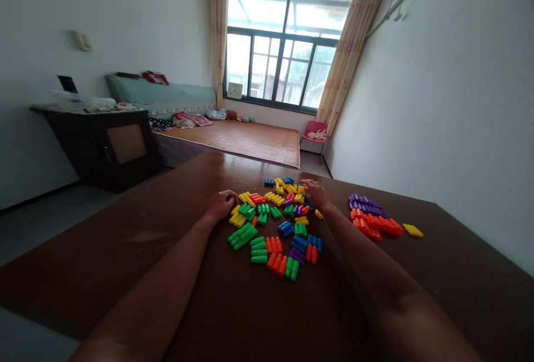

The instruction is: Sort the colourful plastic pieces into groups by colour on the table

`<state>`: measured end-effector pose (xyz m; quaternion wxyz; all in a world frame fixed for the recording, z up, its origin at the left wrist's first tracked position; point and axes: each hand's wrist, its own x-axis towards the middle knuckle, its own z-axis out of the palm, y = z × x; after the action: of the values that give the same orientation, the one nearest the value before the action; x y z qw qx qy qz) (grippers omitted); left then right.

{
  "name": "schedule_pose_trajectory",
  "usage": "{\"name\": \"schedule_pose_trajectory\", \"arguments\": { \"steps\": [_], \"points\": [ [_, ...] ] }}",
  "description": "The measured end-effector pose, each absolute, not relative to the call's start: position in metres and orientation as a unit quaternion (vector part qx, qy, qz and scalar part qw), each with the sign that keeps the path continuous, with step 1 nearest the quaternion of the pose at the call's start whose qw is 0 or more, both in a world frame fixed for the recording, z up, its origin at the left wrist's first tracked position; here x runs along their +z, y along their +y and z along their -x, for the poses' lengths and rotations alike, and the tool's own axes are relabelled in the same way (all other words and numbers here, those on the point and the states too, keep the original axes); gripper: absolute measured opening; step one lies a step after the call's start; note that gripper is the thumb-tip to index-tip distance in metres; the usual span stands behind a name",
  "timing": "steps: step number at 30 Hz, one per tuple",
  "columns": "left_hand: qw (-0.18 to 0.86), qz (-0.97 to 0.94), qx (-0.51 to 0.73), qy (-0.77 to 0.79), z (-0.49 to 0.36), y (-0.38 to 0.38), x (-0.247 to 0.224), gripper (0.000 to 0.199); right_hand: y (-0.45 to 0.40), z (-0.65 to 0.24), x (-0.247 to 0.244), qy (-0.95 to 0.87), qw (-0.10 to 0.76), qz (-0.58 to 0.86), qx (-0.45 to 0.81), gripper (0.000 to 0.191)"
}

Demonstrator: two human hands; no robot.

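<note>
A loose pile of plastic building blocks shaped like joined tubes lies on the brown table (167, 223), in green, yellow, orange, blue and purple. At the pile's left edge, my left hand (221, 206) rests on the table with fingers curled, close to a yellow block (244, 199); nothing shows in it. My right hand (317, 193) reaches to the pile's far right side. Its fingertips are bent down over a small orange block (306, 187), partly hidden by the fingers. Nearer me lie a green block (242, 236) and an orange block (274, 246).
Right of my right forearm, purple blocks (367, 205) and orange blocks (375, 223) lie grouped in rows, with one yellow block (413, 230) beside them. Beyond the table are a bed (250, 137), a dark cabinet (95, 139) and a pink chair (314, 127).
</note>
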<state>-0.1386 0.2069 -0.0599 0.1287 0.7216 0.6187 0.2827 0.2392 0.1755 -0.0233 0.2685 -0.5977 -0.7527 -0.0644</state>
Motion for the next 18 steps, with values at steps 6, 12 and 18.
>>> {"name": "schedule_pose_trajectory", "arguments": {
  "steps": [6,12,18],
  "points": [
    [0.100,-0.765,0.317,0.552,0.132,0.198,-0.058,0.037,0.212,-0.225,-0.031,-0.738,0.208,0.642,-0.030,0.023],
    [0.143,-0.830,0.306,0.443,0.115,0.199,-0.065,0.044,0.197,-0.240,-0.038,-0.742,0.204,0.636,0.060,0.045],
    [0.178,-0.831,0.322,0.417,0.117,0.201,-0.066,0.050,0.163,-0.256,-0.017,-0.758,0.205,0.612,0.094,0.037]
  ]
}}
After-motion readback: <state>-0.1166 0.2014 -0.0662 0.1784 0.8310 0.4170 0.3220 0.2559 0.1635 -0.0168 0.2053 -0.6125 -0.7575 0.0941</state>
